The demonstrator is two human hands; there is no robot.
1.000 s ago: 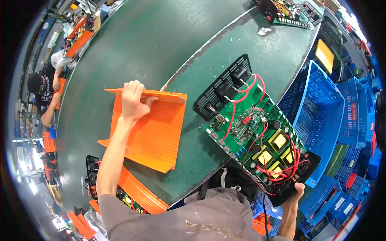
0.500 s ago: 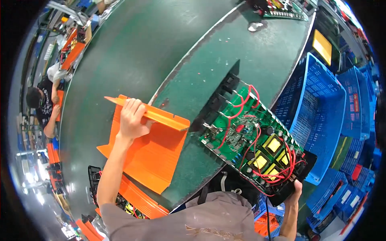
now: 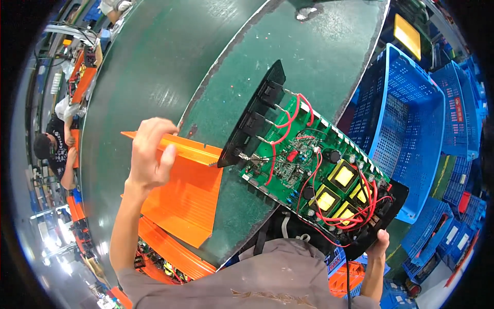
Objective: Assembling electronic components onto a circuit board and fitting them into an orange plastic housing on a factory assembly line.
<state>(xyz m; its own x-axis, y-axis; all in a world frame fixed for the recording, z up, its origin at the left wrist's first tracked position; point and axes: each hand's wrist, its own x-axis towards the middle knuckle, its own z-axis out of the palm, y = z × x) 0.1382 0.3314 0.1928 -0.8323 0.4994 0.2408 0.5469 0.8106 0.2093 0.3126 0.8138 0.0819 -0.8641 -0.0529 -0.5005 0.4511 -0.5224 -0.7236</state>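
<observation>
My left hand (image 3: 149, 154) is at the upper flange of a bent orange metal cover (image 3: 188, 195) on the green table, its thumb and curled fingers apart with the flange passing beneath. My right hand (image 3: 380, 243) grips the near black end panel of a circuit board assembly (image 3: 288, 159), thumb on top. This assembly is tilted and carries red wires, yellow-wrapped transformers (image 3: 343, 176) and metal fins along its sides. Its far black panel (image 3: 257, 110) with sockets overlaps the cover's right corner in view; whether they touch I cannot tell.
Blue perforated crates (image 3: 411, 129) stand right of the table (image 3: 319, 62), more stacked beyond. Another orange housing (image 3: 172, 252) with electronics lies close to my left forearm. Across the table, a person (image 3: 59, 144) handles an orange part. A yellow panel (image 3: 407, 37) is at upper right.
My left hand has loosened from the cover's flange and come up, thumb now apart. The circuit board assembly, still in my right hand, has turned slightly, its far panel now nearer the cover.
</observation>
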